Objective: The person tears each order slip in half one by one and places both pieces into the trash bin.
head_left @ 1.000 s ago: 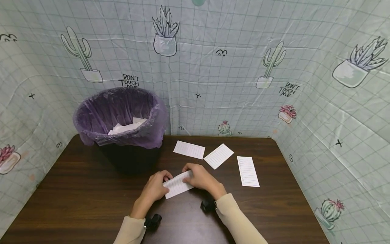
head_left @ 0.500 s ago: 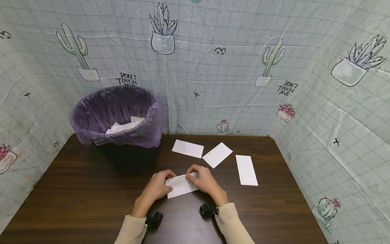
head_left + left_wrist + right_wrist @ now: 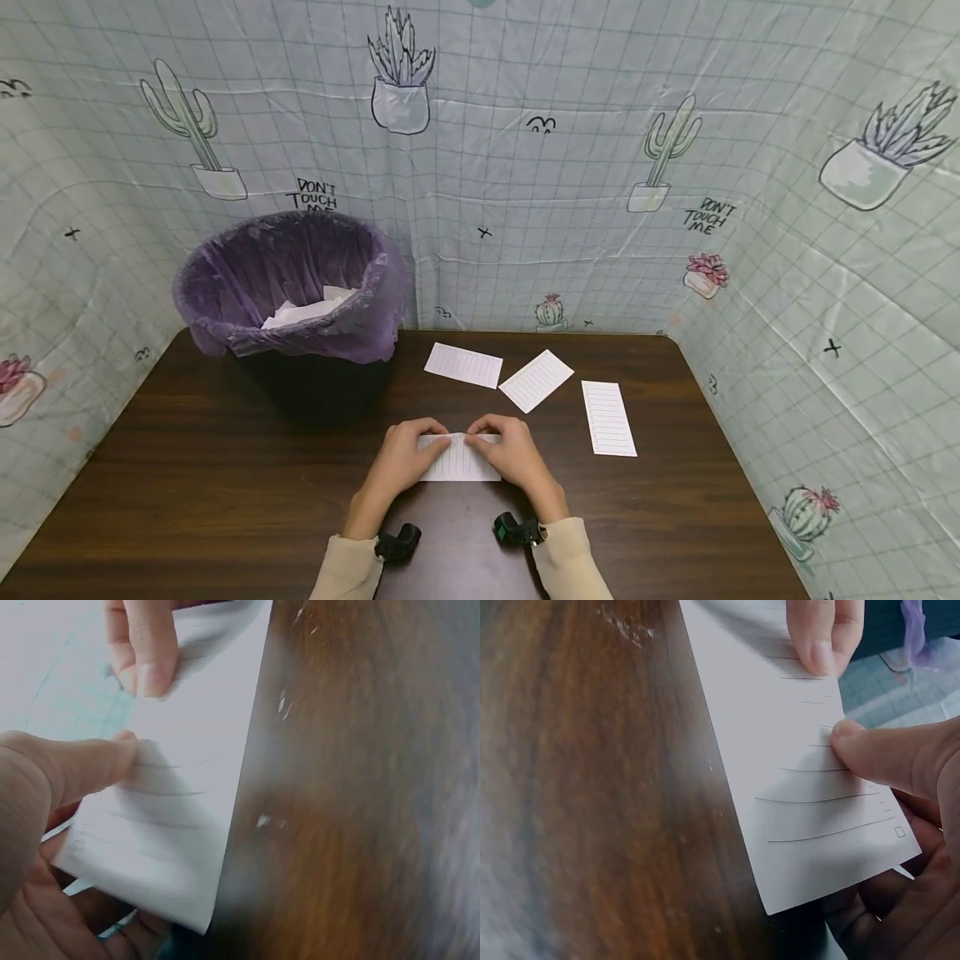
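Observation:
Both hands pinch one white lined sheet of paper (image 3: 459,467) along its far long edge, just over the wooden table. My left hand (image 3: 411,454) has its thumb on the near face and its fingers behind the sheet. In the same way my right hand (image 3: 512,452) pinches it, the two thumbtips close together near the middle. In the left wrist view the paper (image 3: 187,817) shows printed lines and a free lower corner. A small printed box marks one corner of the paper (image 3: 810,825) in the right wrist view. The fingers behind the sheet are partly hidden.
A black bin (image 3: 315,387) with a purple liner (image 3: 375,325) stands at the back left, white paper (image 3: 307,312) inside. Three lined sheets lie at the back right: one sheet (image 3: 463,365), a tilted sheet (image 3: 536,381) and an upright sheet (image 3: 609,418). A patterned curtain (image 3: 487,183) surrounds the table (image 3: 187,500).
The held paper has turned from slanted to level with the table's front edge. Both thumbs have come closer together near the middle of its far edge.

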Demonstrator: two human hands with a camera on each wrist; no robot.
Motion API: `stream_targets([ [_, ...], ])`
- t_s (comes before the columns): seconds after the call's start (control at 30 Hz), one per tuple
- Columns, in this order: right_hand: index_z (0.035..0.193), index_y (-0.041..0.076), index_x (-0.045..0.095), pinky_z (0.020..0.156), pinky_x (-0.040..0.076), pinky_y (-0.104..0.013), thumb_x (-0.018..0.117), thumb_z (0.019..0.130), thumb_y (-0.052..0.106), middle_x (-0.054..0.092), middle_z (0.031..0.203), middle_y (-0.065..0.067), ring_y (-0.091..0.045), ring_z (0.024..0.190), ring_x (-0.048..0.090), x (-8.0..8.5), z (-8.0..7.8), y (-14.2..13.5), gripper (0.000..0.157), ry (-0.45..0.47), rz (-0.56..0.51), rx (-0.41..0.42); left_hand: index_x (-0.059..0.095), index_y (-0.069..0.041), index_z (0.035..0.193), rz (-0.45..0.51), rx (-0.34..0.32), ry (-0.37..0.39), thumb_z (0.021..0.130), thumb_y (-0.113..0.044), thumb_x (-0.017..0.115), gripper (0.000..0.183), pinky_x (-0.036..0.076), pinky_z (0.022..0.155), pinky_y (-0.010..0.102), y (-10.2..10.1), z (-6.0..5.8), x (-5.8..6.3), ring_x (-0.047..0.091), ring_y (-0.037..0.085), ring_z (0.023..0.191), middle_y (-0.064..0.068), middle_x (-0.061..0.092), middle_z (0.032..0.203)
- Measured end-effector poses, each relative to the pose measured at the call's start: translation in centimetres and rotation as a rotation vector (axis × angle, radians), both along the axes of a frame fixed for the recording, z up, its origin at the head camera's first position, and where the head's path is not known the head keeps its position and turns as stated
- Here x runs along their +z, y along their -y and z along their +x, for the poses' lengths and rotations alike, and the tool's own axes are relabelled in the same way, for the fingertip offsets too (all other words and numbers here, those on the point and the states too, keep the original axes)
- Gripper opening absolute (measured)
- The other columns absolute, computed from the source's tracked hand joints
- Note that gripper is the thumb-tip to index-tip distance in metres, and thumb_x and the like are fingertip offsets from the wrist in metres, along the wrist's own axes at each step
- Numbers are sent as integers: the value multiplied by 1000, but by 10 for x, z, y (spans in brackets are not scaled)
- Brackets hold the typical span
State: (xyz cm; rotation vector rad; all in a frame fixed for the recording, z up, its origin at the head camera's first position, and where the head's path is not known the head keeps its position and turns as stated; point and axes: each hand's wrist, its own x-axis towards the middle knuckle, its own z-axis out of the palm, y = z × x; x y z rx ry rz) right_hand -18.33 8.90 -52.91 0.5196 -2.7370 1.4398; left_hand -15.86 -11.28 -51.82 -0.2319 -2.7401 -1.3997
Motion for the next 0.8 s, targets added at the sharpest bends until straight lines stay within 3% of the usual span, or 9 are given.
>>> stream_targets([
  [0.57, 86, 15, 76, 77, 52, -27, 77, 90, 8, 75, 82, 5, -7, 80, 65, -4, 5, -9, 8, -24, -45, -65, 81, -11, 97, 70, -16, -17, 96, -16, 73, 9, 56, 93, 48, -17, -4, -8, 73, 27, 102, 4, 79, 98],
  [0.8, 88, 14, 75, 79, 51, -26, 75, 92, 11, 74, 84, 5, -7, 81, 63, -3, -2, -5, 5, -35, -58, -26, 81, -10, 97, 77, -4, -44, 96, -16, 73, 9, 56, 93, 49, -16, -8, -4, 73, 29, 102, 6, 79, 99],
])
